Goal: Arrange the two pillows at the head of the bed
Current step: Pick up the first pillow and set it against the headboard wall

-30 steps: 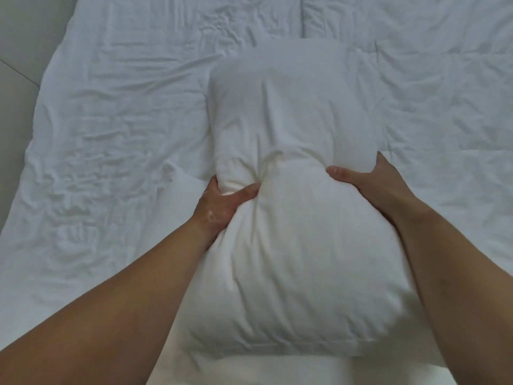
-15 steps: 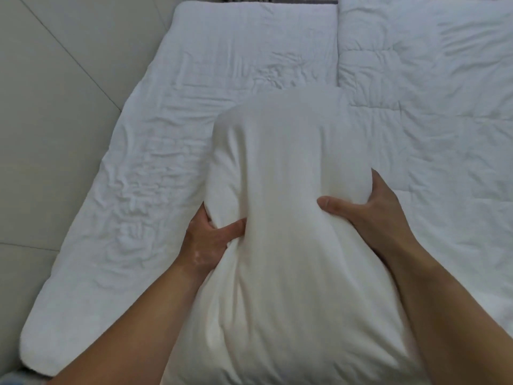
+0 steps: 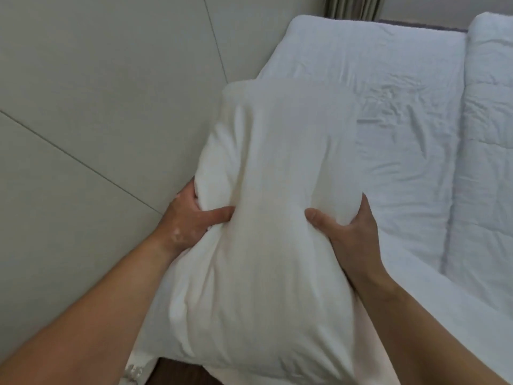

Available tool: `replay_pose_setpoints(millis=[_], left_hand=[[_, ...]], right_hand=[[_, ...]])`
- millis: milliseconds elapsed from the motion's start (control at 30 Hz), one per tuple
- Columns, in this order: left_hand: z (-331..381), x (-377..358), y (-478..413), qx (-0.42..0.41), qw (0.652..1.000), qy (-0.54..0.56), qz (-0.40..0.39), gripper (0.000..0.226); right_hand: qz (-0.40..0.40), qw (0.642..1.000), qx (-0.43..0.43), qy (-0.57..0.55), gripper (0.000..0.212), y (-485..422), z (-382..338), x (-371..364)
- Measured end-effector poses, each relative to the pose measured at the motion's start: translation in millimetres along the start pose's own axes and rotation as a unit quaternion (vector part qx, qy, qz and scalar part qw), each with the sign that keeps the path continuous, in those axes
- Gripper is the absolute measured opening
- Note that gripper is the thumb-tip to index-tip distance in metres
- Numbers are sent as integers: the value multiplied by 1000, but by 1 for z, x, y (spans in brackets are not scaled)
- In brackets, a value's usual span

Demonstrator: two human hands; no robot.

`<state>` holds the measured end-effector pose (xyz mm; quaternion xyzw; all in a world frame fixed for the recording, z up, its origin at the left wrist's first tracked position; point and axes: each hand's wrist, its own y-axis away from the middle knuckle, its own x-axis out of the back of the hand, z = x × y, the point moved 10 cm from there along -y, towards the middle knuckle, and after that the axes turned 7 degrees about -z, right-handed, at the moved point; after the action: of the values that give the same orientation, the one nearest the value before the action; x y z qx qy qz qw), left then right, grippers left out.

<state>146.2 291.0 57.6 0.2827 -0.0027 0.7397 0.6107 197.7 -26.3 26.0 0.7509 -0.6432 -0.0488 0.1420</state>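
Both my hands squeeze the white pillow point(image 3: 272, 207): left hand point(image 3: 188, 220) pinches its left side, right hand point(image 3: 347, 232) its right. I hold it up over the bed's point(image 3: 410, 151) left edge, by the floor point(image 3: 91, 112).

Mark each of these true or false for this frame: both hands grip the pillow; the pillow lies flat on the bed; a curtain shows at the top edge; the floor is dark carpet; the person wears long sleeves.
1. Both hands grip the pillow. True: the left hand and right hand squeeze its sides.
2. The pillow lies flat on the bed. False: it is held up, partly over the floor.
3. A curtain shows at the top edge. True.
4. The floor is dark carpet. False: it is pale, with thin seam lines.
5. The person wears long sleeves. False: both forearms are bare.
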Motion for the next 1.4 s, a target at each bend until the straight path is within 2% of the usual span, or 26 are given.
replay_pose_setpoints(millis=[167,267,400,467,567,633,700,800,867,900,1000,1067,1133,1267,1400], left_hand=[[-44,80,-22,-4,999,-42,3,81],[-79,112,-37,3,996,-85,-10,89],[-133,135,-54,37,990,-134,-21,120],[-163,134,-66,47,987,-152,-31,118],[-215,126,-76,81,984,-152,-44,102],[-248,127,-76,98,984,-144,-34,98],[-272,136,-74,108,987,-120,-14,107],[-290,145,-71,127,987,-101,-15,117],[-296,147,-68,143,985,-88,-34,123],[-298,150,-66,147,985,-81,-43,130],[-308,159,-60,175,981,-60,-62,136],[-320,166,-54,194,977,-52,-67,134],[-333,173,-45,208,975,-47,-65,137],[-360,184,-27,243,967,-42,-58,137],[-376,191,-19,237,969,-46,-49,158]], right_hand=[[-5,1000,-9,-17,67,-2,26,-102],[-17,998,-44,-36,69,-7,64,-155],[-43,994,-99,-16,72,-15,127,-218],[-70,988,-141,8,70,-20,166,-243],[-134,965,-208,87,78,-20,210,-269],[-181,940,-238,163,76,-22,219,-272],[-218,909,-254,250,70,-27,209,-269],[-274,830,-249,417,44,-47,172,-263],[-298,764,-208,532,57,-69,137,-266],[-299,744,-182,568,59,-82,118,-271],[-293,733,-88,608,42,-122,62,-301],[-299,735,-33,608,44,-143,34,-331],[-323,719,33,614,49,-158,13,-369],[-366,640,152,658,60,-186,-6,-456],[-407,549,173,710,80,-213,-1,-520]])
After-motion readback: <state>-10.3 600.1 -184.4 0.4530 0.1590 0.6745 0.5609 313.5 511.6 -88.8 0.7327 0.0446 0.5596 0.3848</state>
